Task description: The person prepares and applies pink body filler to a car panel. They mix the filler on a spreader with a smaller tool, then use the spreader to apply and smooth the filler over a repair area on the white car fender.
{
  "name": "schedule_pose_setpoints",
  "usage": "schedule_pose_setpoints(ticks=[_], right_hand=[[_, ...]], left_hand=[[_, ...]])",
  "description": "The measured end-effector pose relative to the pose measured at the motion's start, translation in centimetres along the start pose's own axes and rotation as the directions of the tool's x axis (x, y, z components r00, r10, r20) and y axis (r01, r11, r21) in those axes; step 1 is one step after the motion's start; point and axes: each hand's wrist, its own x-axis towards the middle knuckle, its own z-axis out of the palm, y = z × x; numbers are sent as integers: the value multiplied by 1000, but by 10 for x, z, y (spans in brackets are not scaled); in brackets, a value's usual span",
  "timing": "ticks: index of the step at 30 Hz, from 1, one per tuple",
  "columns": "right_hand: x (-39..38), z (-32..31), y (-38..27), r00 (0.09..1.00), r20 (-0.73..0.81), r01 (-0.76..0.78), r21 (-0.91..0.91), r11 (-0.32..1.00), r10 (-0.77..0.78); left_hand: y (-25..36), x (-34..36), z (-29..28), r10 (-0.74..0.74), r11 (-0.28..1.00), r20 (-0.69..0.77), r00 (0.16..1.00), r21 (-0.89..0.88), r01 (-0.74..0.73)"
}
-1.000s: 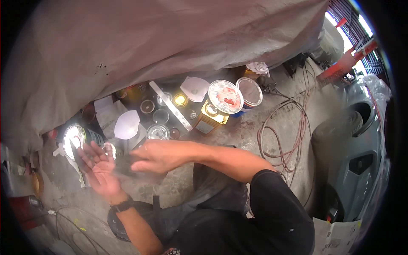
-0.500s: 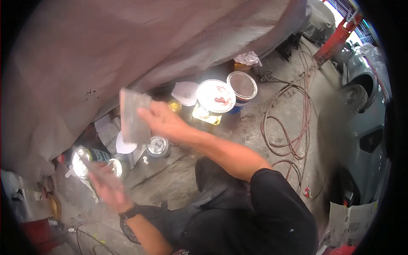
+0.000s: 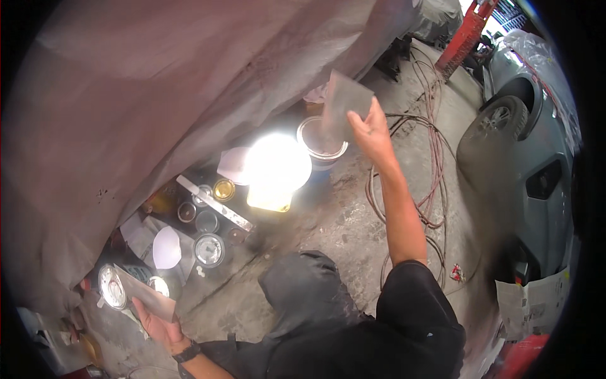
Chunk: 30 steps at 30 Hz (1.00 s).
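My right hand (image 3: 371, 129) is raised at the upper middle, thumb and fingers closed on the edge of a flat, rectangular grey spreader (image 3: 344, 101), slightly blurred. It is held in front of an open can with a reddish-brown inside (image 3: 315, 134), hiding part of it. Low on the left, my left hand (image 3: 159, 321) grips a second flat spreader (image 3: 148, 295), paler and pinkish-grey. That one tilts beside a shiny-topped tin (image 3: 112, 285) and partly covers a smaller tin (image 3: 159, 287). A large round lid (image 3: 278, 158) glares white above a yellow-edged container (image 3: 268, 201).
Several small cans, including a gold one (image 3: 223, 189), and a pale stick (image 3: 214, 203) lie below a draped cover (image 3: 158, 95). White sheets (image 3: 166, 247) are on the floor. Coiled hoses (image 3: 435, 170) run at right, near a grey car (image 3: 536, 164) and a red post (image 3: 464, 44).
My right hand has swung right and up with its spreader, from over the small cans to beside the open can. My left hand has shifted slightly down. The view has turned rightward.
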Motion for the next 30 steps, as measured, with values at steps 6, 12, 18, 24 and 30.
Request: schedule_pose_setpoints(ticks=[6,12,18,24,30], right_hand=[[-19,-34,81,954,98,-140,-688,712,282],[-51,-23,90,914,373,138,-652,745,157],[-22,-18,94,921,362,106,-587,802,143],[24,28,112,776,550,250,-718,650,309],[39,57,147,730,525,192,-772,606,437]], left_hand=[[-23,18,12,57,952,-144,988,307,-10],[-30,22,16,88,900,-167,982,437,-6],[-35,29,9,131,876,-245,961,482,3],[-39,32,10,130,864,-241,962,504,10],[-37,23,14,148,856,-234,961,517,-6]])
